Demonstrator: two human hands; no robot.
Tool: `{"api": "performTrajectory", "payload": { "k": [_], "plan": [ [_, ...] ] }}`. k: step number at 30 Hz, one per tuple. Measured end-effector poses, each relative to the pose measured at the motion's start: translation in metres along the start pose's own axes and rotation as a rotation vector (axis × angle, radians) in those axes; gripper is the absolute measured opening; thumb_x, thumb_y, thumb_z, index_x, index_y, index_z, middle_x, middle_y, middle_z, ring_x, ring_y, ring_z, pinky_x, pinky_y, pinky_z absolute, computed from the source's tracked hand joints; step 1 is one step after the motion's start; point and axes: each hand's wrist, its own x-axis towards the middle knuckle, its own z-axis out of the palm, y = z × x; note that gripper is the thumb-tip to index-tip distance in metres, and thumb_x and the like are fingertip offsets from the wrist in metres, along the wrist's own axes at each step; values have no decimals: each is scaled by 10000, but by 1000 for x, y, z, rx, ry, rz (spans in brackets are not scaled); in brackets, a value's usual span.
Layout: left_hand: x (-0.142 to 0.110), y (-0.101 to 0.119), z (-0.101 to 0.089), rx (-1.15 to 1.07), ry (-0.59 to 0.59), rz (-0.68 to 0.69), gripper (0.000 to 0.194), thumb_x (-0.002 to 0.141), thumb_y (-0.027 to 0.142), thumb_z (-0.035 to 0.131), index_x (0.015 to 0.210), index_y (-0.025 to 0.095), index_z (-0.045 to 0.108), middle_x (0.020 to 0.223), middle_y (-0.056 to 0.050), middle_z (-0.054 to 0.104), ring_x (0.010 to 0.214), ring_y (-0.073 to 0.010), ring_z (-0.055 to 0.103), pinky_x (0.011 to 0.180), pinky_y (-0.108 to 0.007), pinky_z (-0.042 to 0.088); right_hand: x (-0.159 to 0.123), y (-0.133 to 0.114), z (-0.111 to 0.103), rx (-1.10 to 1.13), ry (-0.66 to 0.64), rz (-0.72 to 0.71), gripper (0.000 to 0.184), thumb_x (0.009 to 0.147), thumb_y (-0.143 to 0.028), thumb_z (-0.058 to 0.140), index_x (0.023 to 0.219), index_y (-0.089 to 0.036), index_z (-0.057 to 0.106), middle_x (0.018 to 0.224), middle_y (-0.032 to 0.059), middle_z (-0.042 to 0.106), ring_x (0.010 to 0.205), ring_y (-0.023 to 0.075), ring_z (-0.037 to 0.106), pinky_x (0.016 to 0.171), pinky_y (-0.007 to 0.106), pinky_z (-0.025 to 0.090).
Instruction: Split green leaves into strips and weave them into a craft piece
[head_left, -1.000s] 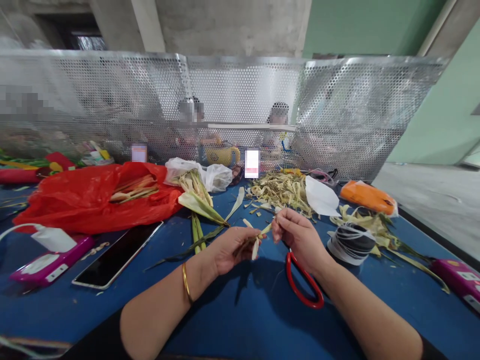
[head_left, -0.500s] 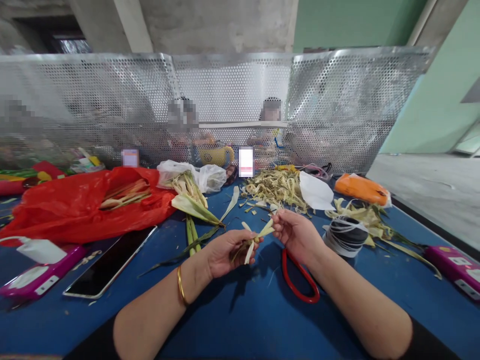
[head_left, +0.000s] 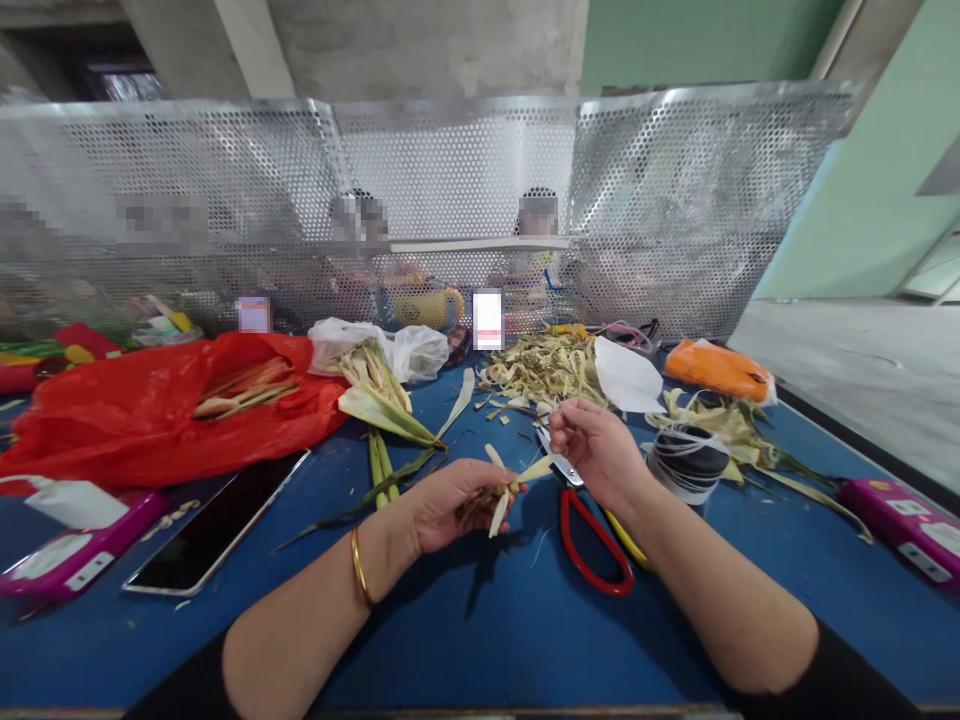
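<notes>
In the middle of the head view, my left hand (head_left: 466, 500) pinches a small bundle of pale corn husk strips (head_left: 498, 512) that spread out like petals. My right hand (head_left: 592, 445) is just up and to the right of it, fingers curled together; whether something thin sits in them cannot be made out. One husk strip points toward this hand with a small gap between. Below my right hand lie scissors (head_left: 596, 545) with red-and-yellow handles, partly covered by the hand and forearm. Beside the right wrist stands a dark spool (head_left: 686, 462) wound with pale cord.
Shredded husk (head_left: 540, 368) is heaped behind the hands, next to a white sheet (head_left: 628, 375). A red plastic bag (head_left: 150, 400), a phone (head_left: 217, 525) and a purple power strip (head_left: 82, 560) lie left. An orange packet (head_left: 718, 372) is at right. A perforated metal screen (head_left: 450, 160) closes the back.
My right hand has let go of the husk strip's tip and shifted slightly up and away. More of the scissors shows. My left hand keeps hold of the bundle.
</notes>
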Motion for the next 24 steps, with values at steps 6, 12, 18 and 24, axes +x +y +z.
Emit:
{"api": "performTrajectory", "payload": {
  "k": [6, 12, 18, 24],
  "plan": [
    [0, 0, 1, 77, 5, 21, 190, 664, 257, 701, 728, 78, 691, 574, -13, 600, 483, -92, 530, 551, -242, 514, -2, -1, 1, -70, -13, -75, 244, 622, -264, 765, 623, -171, 539, 588, -25, 592, 460, 69, 502, 456, 190, 435],
    [-3, -1, 5, 170, 15, 29, 256, 628, 331, 754, 711, 96, 699, 591, -8, 606, 491, -93, 527, 559, -249, 498, -3, -1, 3, -71, -62, -129, 223, 650, -278, 752, 641, -176, 554, 602, -26, 591, 477, 72, 507, 473, 196, 424],
    [-2, -4, 5, 271, 33, 54, 242, 646, 337, 736, 718, 109, 701, 608, -22, 627, 529, -98, 551, 548, -213, 461, -6, 0, 4, -134, -148, -173, 219, 692, -301, 729, 649, -181, 552, 629, -25, 598, 515, 83, 527, 507, 204, 434],
    [-3, -6, 4, 349, -17, 77, 235, 681, 338, 721, 738, 111, 712, 616, -23, 629, 521, -84, 526, 542, -198, 421, -7, 2, 5, -164, -177, -177, 219, 715, -321, 718, 663, -178, 560, 651, -22, 611, 532, 87, 546, 538, 213, 459]
  ]
}}
